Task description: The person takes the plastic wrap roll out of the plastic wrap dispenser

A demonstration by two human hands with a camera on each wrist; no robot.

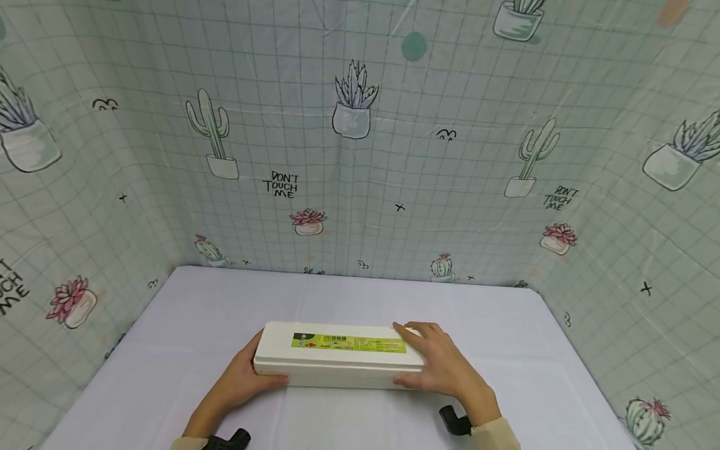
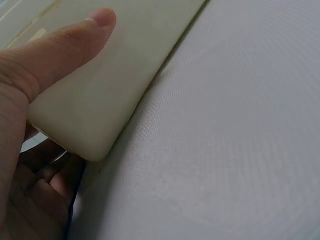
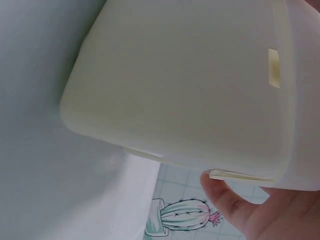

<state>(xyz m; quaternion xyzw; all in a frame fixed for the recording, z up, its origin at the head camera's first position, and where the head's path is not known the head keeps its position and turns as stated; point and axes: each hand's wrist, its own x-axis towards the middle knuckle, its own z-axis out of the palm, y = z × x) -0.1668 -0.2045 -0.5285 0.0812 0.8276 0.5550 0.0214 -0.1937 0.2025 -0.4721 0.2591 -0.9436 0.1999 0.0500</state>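
Observation:
A long white cling film box with a yellow-green label on its lid lies crosswise on the table in the head view. At its left end my left hand holds it, thumb along the front side and fingers round behind the corner. My right hand grips the other end, its thumb low on the front and its fingers over the lid. In the left wrist view, the thumb presses flat on the box's side. The right wrist view shows a fingertip at a thin tab on the box's edge.
A white cloth covers the table. Behind and on both sides hangs a grid-patterned curtain printed with cacti. Black wrist mounts sit at both wrists, near the beige sleeves.

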